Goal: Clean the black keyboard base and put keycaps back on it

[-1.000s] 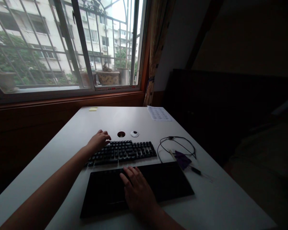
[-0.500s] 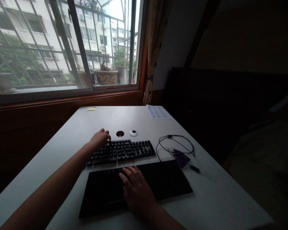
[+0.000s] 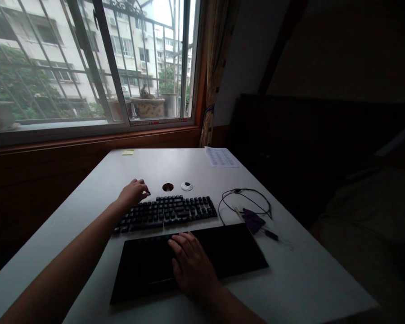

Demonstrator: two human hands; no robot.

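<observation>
In the head view, my left hand [image 3: 134,192] is closed in a pinch on a small black keycap [image 3: 149,193], just above the back left of a layout of loose black keycaps [image 3: 178,208]. These keycaps stand in rows on the table like a full keyboard. Nearer to me lies a dark keyboard base [image 3: 232,249], mostly too dark to make out, with what look like a few keycaps along its back left edge. My right hand [image 3: 194,265] rests on the middle of this base, fingers stretched out and slightly bent near its back edge.
A coiled black cable [image 3: 270,204] lies right of the keycaps. Beside it are a purple cloth-like piece [image 3: 253,220] and a black-handled wire tool [image 3: 272,235]. Farther back are a round hole [image 3: 168,187], a white round cover [image 3: 186,186], printed paper [image 3: 221,157] and yellow notes [image 3: 128,152].
My left hand has moved left and slightly up, away from the back row, with a keycap now showing at its fingertips. My right hand stays on the keyboard base.
</observation>
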